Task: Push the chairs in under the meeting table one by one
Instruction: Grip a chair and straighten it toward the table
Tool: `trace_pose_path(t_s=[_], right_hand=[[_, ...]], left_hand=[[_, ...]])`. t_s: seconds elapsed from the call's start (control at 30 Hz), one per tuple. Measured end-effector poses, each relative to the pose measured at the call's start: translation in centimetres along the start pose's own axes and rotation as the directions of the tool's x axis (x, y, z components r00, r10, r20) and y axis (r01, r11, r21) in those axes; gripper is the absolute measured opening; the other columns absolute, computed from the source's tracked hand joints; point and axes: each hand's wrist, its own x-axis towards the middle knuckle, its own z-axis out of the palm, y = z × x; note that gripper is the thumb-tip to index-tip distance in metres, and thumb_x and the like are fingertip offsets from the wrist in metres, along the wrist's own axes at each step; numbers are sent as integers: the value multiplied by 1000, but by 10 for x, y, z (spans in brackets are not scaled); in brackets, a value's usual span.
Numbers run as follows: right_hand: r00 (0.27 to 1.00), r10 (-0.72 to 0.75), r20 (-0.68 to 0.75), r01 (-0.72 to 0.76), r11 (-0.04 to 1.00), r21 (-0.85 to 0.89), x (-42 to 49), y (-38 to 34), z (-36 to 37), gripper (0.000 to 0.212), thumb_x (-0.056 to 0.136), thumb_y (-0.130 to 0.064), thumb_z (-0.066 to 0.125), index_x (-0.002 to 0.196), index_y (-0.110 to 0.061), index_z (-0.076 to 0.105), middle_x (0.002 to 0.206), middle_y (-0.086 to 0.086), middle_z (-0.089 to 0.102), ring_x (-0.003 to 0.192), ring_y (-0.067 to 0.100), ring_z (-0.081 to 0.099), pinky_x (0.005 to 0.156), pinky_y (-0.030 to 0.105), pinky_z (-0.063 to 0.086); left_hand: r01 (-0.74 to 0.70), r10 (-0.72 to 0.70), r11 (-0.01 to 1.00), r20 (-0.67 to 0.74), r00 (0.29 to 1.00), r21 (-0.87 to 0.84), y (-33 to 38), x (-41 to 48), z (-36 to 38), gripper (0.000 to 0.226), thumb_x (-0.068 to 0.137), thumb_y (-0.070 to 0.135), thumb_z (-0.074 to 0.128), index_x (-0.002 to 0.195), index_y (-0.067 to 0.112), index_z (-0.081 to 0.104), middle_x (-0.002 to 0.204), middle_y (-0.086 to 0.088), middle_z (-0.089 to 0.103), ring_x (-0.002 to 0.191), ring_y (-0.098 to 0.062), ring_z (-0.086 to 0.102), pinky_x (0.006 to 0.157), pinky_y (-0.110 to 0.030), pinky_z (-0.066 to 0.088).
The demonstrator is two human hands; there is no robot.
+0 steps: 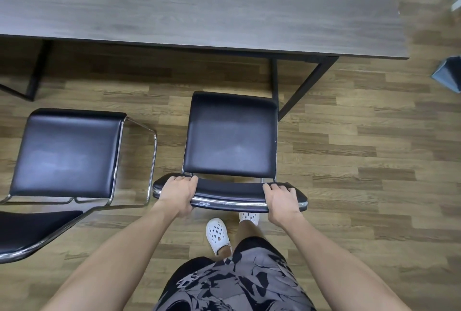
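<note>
A black padded chair (230, 136) with a chrome frame stands directly in front of me, its seat clear of the grey wood-grain meeting table (199, 3). My left hand (178, 194) grips the left end of its backrest top (229, 192). My right hand (280, 201) grips the right end. The seat's front edge lies just short of the table's near edge, beside the table's black metal leg (275, 78). A second black chair (67, 156) stands to the left, also out from the table, its backrest (32, 231) at the lower left.
Wood-plank floor all around. Another black table leg (35, 73) stands at the far left under the table. A blue-grey bin (449, 72) sits at the right edge. My feet in white clogs (217, 234) stand behind the chair.
</note>
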Motion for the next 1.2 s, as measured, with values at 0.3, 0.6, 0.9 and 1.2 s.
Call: trace_pose_path(t_s=[0.3, 0.6, 0.9, 1.2], right_hand=[[1000, 5, -4, -5, 1000, -9, 20, 5, -16, 52, 75, -8, 64, 121, -18, 43, 120, 3, 57, 112, 27, 53, 91, 39, 38], [1000, -13, -10, 12, 1000, -10, 38, 14, -31, 52, 76, -10, 65, 122, -18, 43, 120, 3, 57, 111, 27, 54, 90, 40, 38], [1000, -17, -3, 17, 1000, -4, 60, 24, -51, 54, 75, -10, 66, 124, -17, 42, 121, 4, 58, 112, 28, 54, 91, 40, 38], [1000, -26, 10, 26, 999, -24, 87, 35, -75, 61, 77, -10, 65, 133, -15, 39, 125, 6, 56, 115, 28, 52, 92, 41, 38]], left_hand=[[12, -12, 1000, 0, 1000, 0, -8, 20, -14, 52, 75, 40, 68, 114, 18, 43, 114, -2, 63, 109, -24, 58, 91, -34, 40], [14, -14, 1000, 2, 1000, 4, -14, 37, -29, 52, 75, 40, 68, 114, 18, 42, 113, -1, 63, 107, -24, 58, 91, -34, 40], [26, -26, 1000, 1, 1000, -10, -19, 60, -49, 50, 75, 41, 68, 111, 19, 42, 112, -1, 62, 106, -24, 58, 90, -33, 39], [38, -37, 999, 44, 998, -20, -26, 85, -74, 50, 76, 38, 68, 114, 18, 43, 113, -1, 61, 108, -24, 57, 92, -33, 39]])
